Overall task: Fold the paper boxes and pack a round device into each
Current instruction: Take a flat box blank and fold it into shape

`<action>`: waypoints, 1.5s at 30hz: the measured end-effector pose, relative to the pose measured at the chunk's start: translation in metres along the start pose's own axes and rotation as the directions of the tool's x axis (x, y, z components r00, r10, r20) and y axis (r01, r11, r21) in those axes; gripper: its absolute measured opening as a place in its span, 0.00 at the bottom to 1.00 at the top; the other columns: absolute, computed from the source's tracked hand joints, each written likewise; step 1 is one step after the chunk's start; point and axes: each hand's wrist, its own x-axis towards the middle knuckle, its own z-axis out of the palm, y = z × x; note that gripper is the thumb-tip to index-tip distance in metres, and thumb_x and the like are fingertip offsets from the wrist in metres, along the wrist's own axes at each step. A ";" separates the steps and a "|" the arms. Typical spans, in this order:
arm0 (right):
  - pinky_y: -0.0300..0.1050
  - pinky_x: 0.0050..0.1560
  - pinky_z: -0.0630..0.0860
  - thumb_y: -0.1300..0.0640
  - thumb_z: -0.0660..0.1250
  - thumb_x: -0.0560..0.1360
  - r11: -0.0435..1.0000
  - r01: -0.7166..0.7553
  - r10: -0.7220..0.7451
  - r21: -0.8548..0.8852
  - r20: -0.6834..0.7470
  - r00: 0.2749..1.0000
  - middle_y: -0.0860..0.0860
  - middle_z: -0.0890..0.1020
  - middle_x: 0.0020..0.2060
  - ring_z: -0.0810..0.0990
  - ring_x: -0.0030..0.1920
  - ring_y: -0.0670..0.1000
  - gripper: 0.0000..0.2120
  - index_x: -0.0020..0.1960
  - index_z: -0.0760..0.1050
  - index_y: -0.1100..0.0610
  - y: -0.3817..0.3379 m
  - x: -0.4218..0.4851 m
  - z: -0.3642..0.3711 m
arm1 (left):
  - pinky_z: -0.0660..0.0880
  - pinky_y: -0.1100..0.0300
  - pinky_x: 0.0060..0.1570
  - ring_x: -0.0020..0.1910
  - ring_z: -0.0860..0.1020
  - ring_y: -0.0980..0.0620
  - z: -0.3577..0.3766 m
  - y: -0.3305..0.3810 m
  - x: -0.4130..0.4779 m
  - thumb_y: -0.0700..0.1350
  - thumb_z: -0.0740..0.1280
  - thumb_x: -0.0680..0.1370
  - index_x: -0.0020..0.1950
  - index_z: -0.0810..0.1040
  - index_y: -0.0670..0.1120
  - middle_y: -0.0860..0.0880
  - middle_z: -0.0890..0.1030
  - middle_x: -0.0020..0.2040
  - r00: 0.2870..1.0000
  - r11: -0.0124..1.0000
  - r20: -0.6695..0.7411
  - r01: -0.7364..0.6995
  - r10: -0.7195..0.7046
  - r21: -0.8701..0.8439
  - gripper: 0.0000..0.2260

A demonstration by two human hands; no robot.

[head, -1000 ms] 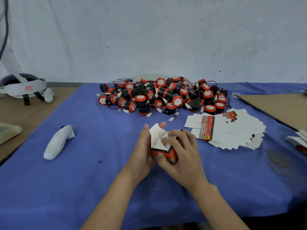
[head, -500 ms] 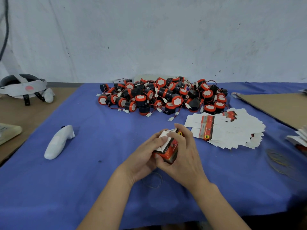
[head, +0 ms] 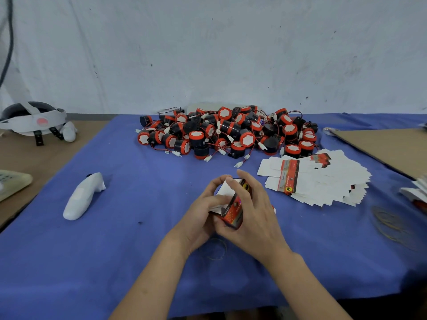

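Box (head: 233, 212), a small red carton with white flaps, is held between both hands over the near middle of the blue cloth (head: 115, 239). The left hand (head: 201, 219) cups its left side, with the thumb laid across the white flap at the open end. This is probably to press the flap in while the walls stay square. The right hand (head: 257, 218) wraps the far and right sides, fingers curled over the top edge, which would steady the carton against that push. Both hands grip the box and neither is free. The step looks like closing one end. The fingers hide the inside, so I cannot tell whether a device is already in it.

Its outer panels are glossy red with dark print and a small yellow mark near the top. The inner faces are plain white. It looks like thin card, likely to crease if squeezed hard.

A rubber band (head: 215, 249) lies on the cloth just near of the hands. To the right the blanks (head: 323, 181) are fanned in a flat stack, the top one showing its red strip. Beyond the hands is the pile of devices (head: 226, 132), black drums with red caps and wired white plugs. Both supplies sit close, which suits repeated packing.

A white controller (head: 80, 197) lies to the left and a headset (head: 34, 121) at far left. Cardboard (head: 392, 144) is at far right, and more bands (head: 390, 225) lie at near right.
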 end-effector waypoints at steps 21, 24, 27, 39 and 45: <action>0.43 0.72 0.66 0.40 0.59 0.82 0.992 -0.110 0.101 0.056 0.142 0.985 0.40 0.58 0.79 0.65 0.75 0.48 0.28 0.79 0.58 0.43 0.010 0.000 0.002 | 0.78 0.41 0.57 0.65 0.75 0.30 -0.010 0.004 0.006 0.52 0.59 0.83 0.70 0.74 0.39 0.34 0.79 0.64 0.951 0.979 -0.233 -0.201 0.205 0.042 0.21; 0.53 0.65 0.76 0.46 0.62 0.79 0.989 -0.139 0.133 0.055 0.112 0.985 0.47 0.66 0.77 0.74 0.69 0.55 0.26 0.75 0.69 0.51 0.008 0.001 0.000 | 0.80 0.54 0.47 0.64 0.76 0.33 -0.011 0.006 0.004 0.53 0.63 0.79 0.70 0.74 0.39 0.34 0.78 0.64 0.944 0.965 -0.206 -0.243 0.258 0.093 0.24; 0.57 0.61 0.78 0.49 0.66 0.77 0.984 -0.147 0.140 0.101 0.068 0.988 0.48 0.70 0.74 0.77 0.66 0.57 0.24 0.72 0.73 0.54 0.007 0.001 -0.001 | 0.81 0.54 0.52 0.62 0.78 0.39 -0.012 0.008 0.003 0.54 0.67 0.78 0.70 0.74 0.41 0.37 0.79 0.65 0.944 0.957 -0.171 -0.267 0.283 0.111 0.25; 0.44 0.45 0.78 0.55 0.74 0.76 0.950 -0.266 0.251 0.165 0.111 0.962 0.37 0.70 0.64 0.77 0.55 0.46 0.20 0.61 0.68 0.43 0.009 -0.002 -0.002 | 0.81 0.58 0.42 0.49 0.84 0.47 -0.018 0.008 0.002 0.46 0.69 0.75 0.71 0.73 0.54 0.44 0.84 0.57 0.938 0.948 -0.139 -0.312 0.317 0.062 0.24; 0.41 0.70 0.67 0.38 0.65 0.78 0.942 -0.318 0.276 0.107 0.290 0.916 0.38 0.68 0.73 0.67 0.70 0.40 0.29 0.75 0.59 0.39 0.011 -0.003 0.001 | 0.79 0.65 0.43 0.53 0.82 0.58 -0.021 -0.001 0.002 0.46 0.66 0.81 0.69 0.66 0.70 0.54 0.83 0.58 0.754 0.706 -0.240 -0.382 0.611 0.596 0.23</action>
